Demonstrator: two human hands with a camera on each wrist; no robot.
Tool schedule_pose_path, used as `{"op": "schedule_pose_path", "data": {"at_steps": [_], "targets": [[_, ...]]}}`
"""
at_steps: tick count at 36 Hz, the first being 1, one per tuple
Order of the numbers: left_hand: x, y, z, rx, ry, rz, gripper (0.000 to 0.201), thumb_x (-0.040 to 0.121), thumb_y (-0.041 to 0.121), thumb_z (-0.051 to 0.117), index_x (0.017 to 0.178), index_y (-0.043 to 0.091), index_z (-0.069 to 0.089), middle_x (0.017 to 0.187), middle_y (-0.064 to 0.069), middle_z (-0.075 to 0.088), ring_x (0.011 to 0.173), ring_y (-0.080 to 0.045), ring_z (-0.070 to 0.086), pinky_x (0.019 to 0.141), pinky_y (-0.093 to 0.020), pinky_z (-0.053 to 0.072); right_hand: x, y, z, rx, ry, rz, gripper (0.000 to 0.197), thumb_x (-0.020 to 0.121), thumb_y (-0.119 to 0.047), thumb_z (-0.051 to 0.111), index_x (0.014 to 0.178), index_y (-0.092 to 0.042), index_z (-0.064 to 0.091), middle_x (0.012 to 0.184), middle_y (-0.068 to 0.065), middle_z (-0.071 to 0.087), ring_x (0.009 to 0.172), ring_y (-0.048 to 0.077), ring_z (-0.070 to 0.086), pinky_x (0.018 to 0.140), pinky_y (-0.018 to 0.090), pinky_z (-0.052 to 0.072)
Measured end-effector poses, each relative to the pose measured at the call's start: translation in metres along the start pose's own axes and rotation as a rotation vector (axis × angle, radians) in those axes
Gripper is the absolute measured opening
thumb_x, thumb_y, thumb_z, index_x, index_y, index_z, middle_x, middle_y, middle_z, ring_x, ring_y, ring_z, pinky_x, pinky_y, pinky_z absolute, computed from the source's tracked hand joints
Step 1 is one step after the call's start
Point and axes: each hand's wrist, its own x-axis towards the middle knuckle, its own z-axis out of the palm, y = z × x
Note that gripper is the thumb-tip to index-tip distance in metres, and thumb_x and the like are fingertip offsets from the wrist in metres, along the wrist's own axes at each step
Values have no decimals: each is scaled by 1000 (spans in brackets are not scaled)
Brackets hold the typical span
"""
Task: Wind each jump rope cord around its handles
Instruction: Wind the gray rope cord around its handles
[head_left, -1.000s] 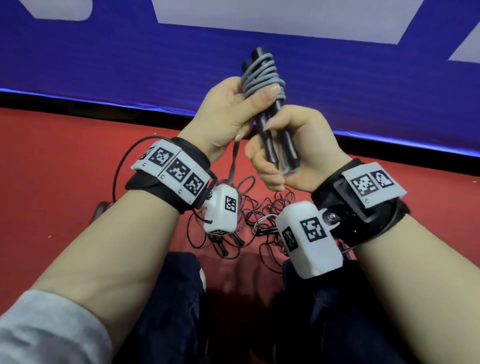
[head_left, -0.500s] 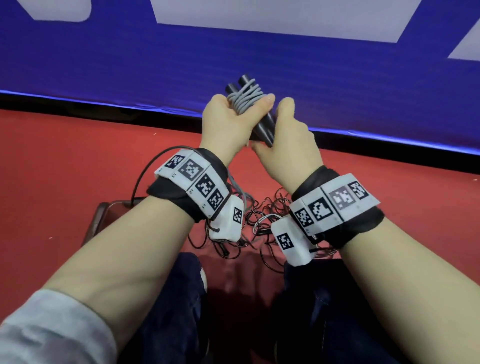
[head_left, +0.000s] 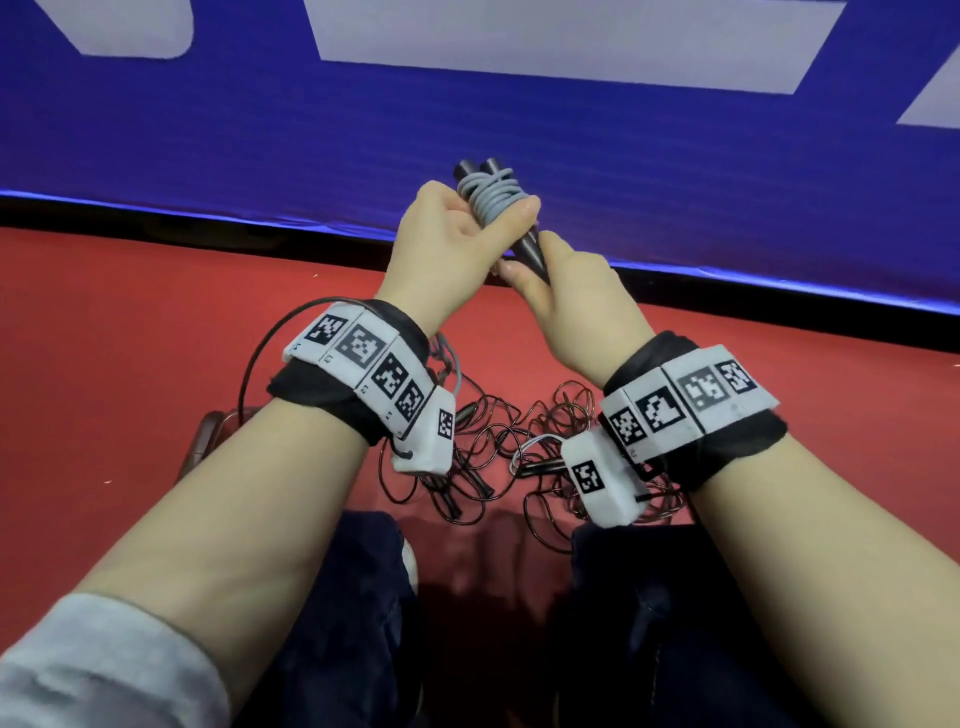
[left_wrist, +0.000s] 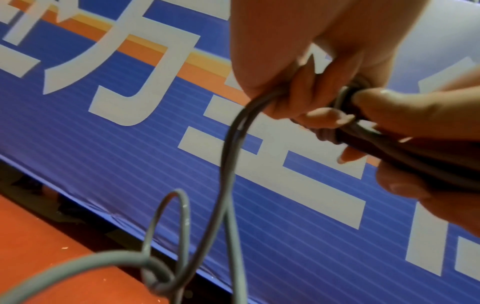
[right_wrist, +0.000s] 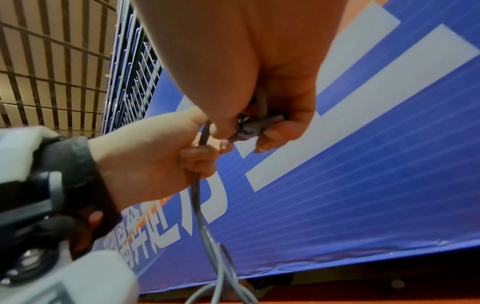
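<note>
Two black jump rope handles (head_left: 527, 244) are held side by side, tilted away from me. Grey cord (head_left: 491, 195) is wound in several turns around their upper part. My left hand (head_left: 447, 239) grips the wound part, thumb pressed on the coils. In the left wrist view its curled fingers (left_wrist: 298, 98) hold the loose grey cord (left_wrist: 228, 164), which hangs down in loops. My right hand (head_left: 571, 286) grips the handles' lower ends (right_wrist: 249, 125). In the right wrist view the left hand (right_wrist: 155, 156) holds the cord (right_wrist: 197, 201) just beside them.
A tangled pile of thin dark jump ropes (head_left: 519, 436) lies on the red floor (head_left: 130, 338) in front of my knees (head_left: 358, 597). A blue banner wall (head_left: 675, 171) stands close behind the hands. A brown object (head_left: 208, 436) sits at the left.
Both hands have carried the bundle farther from me and tilted it. The right hand has turned knuckles-up and now sits at the handles' lower ends.
</note>
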Motion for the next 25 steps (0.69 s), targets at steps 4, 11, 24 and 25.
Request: {"op": "schedule_pose_path", "data": {"at_steps": [4,11,24,25], "targets": [[-4,4,-2,-115,-96,39,34,86,38,70,88,20,41,62,8,56,46,1,51,52,-16,38,-2,5,-5,254,23,32,30,100,-37,47,90,-11,56,67,2,60,54,13,56,60,31,45],[-2,1,-8,-339,-254,82,28,92,14,63,111,16,41,76,3,63,52,-9,47,56,-20,41,-5,4,-15,766,38,205,20,99,-34,52,97,-16,44,71,5,64,46,13,46,47,24,37],[-2,-4,-2,-465,-266,31,20,87,22,63,96,15,47,61,5,54,57,-11,46,61,-22,40,-7,-7,-23,1277,-49,287,22,104,-31,42,94,-11,41,75,8,57,49,13,41,45,24,29],[-2,-4,-2,-480,-271,31,21,86,23,62,97,15,47,61,5,53,58,-12,45,61,-23,40,-7,-8,-24,1310,-72,279,21,104,-32,41,98,-11,41,74,7,56,49,13,40,44,23,30]]}}
